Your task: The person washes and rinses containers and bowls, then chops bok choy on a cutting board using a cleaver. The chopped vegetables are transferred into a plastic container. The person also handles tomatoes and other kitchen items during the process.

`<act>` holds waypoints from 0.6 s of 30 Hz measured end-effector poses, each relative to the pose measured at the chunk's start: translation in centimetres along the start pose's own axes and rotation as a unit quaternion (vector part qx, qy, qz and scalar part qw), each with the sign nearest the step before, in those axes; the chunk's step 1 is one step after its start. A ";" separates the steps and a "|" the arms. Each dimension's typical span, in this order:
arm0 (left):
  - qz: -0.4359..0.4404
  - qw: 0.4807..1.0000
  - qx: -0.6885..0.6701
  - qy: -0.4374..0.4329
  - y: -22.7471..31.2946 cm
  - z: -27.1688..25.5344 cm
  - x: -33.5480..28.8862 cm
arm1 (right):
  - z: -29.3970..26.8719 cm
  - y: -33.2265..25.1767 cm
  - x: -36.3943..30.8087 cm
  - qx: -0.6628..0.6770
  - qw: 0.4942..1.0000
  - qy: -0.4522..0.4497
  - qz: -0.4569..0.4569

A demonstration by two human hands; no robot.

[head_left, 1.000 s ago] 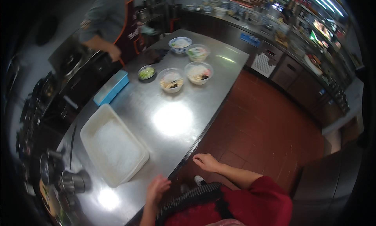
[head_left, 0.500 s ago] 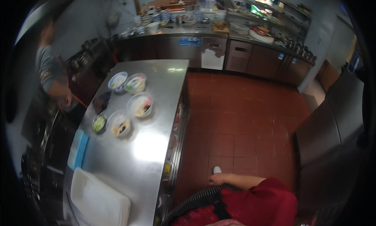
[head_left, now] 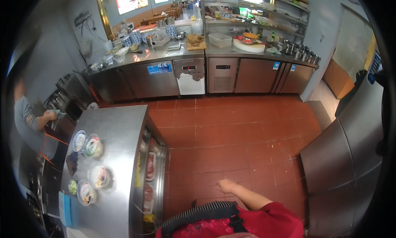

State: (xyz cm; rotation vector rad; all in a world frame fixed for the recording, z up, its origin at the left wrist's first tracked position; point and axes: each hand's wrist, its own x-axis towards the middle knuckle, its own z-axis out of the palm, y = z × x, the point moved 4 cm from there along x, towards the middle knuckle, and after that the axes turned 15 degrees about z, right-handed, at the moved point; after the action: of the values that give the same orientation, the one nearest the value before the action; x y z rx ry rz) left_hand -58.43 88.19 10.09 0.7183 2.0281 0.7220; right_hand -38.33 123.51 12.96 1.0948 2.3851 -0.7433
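Observation:
My right hand (head_left: 226, 185) hangs over the red tiled floor (head_left: 243, 147), in front of my red-sleeved body. Its fingers look loosely curled and nothing shows in them. It touches nothing; the nearest furniture is the steel table (head_left: 117, 155) to its left. My left hand is out of sight. On that table stand a patterned bowl (head_left: 79, 141), clear bowls of food (head_left: 93, 146), (head_left: 99, 177), (head_left: 86, 193), and a small bowl of chopped greens (head_left: 72, 187). A dark cloth (head_left: 72, 163) lies beside them.
Steel counters (head_left: 154, 79) run along the far wall, carrying a clear bin (head_left: 220, 40) and a round white board (head_left: 248, 47). Tall steel cabinets (head_left: 330, 155) stand at right. A co-worker (head_left: 31, 118) is at the far left. Trays (head_left: 149, 168) fill the table's shelf.
My view has swung right and up, so the table sits farther left and more of the far counter shows. My right hand stays low, and the co-worker's arm now reaches forward with a pale cloth.

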 end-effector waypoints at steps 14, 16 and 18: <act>0.073 0.960 0.223 -0.156 17.3 1.0 37.1 | -22.8 20.1 21.1 0.074 0.985 0.036 0.152; 0.124 0.957 0.236 -0.118 26.5 1.1 44.4 | -25.2 25.5 20.9 0.064 0.974 0.017 0.216; 0.205 0.934 0.261 -0.131 37.3 2.3 51.6 | -27.0 29.7 21.3 0.133 0.961 0.038 0.237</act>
State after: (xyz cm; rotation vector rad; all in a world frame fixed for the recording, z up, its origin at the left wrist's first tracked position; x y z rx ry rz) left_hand -72.92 150.26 8.70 1.4943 1.8443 0.2752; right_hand -31.89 168.54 13.14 1.7508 1.9874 -0.8694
